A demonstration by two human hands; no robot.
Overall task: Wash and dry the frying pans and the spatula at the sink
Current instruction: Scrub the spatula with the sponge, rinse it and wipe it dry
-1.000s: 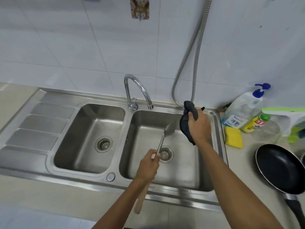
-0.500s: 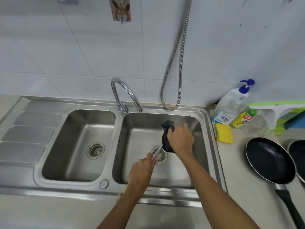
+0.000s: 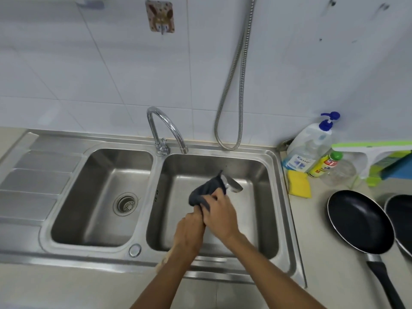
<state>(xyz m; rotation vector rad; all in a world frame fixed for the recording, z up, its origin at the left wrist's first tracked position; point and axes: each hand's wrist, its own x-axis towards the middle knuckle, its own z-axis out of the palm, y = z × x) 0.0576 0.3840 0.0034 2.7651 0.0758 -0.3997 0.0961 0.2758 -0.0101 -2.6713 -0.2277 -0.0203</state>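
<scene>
Your left hand (image 3: 189, 228) has its fingers curled tight round the handle of the spatula (image 3: 234, 185), low over the right basin (image 3: 256, 219) of the sink (image 3: 89, 256). Your right hand (image 3: 219, 216) sits just beyond it, touching it, with its fingers bunched on the dark cloth (image 3: 204, 190) that covers the shaft.

The spatula's long axis runs from the wooden handle end by the front rim, near you and to the left, up and away to the right. The metal blade pokes out past the cloth on the far side. So the blade lies beyond your right fingers, further from you, and the right hand is the nearer one to it. To dry the blade, I judge you should slide the cloth along that axis, away from your body, while the left hand keeps the handle steady. The cloth is blurred, so I can't say whether it wraps the shaft all the way round.

By count there is one spatula and one cloth. Two frying pans rest on the tabletop (image 3: 312, 219) to your right, the near pan (image 3: 359, 221) whole and the second pan (image 3: 401, 215) cut by the frame. There are also one yellow sponge (image 3: 298, 184) and two bottles.
</scene>
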